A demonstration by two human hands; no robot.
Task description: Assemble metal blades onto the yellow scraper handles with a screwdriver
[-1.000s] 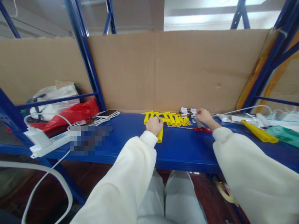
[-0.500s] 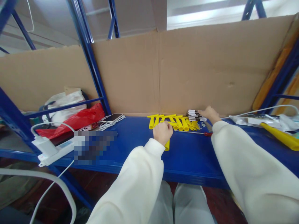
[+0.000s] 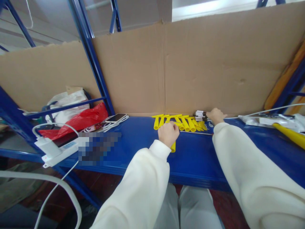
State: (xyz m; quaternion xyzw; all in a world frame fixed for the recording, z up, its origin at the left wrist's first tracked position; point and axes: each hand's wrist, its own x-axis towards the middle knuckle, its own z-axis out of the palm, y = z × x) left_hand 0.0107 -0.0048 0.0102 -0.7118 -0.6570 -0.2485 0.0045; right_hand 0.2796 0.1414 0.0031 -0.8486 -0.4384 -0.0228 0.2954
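My left hand [image 3: 168, 134] is closed around a yellow T-shaped plastic piece [image 3: 173, 147], whose hollow tube end sticks out below the fist. Just behind it, more yellow T-shaped pieces [image 3: 185, 123] lie in a row, tubes towards me. Small flat yellow parts [image 3: 201, 124] are heaped at the row's right end. My right hand [image 3: 216, 116] reaches to the back of the shelf, beside a stack of black-and-white strips [image 3: 199, 115]. One finger stretches left towards the strips; its other fingers are partly hidden. A thin metal rod [image 3: 196, 133] lies in front, running under my right sleeve.
A cardboard sheet [image 3: 202, 63] walls off the back of the blue shelf [image 3: 138, 143]. Left are a phone [image 3: 118, 117] with cables, a red bag [image 3: 78, 122] and a white power strip [image 3: 64, 151]. Plastic-wrapped items [image 3: 271, 121] and a yellow tube [image 3: 289, 135] lie right.
The view has shifted slightly. Both hands keep nearly the same places over the shelf, the left still gripping its yellow piece. My right sleeve now hides the rod's red handle.
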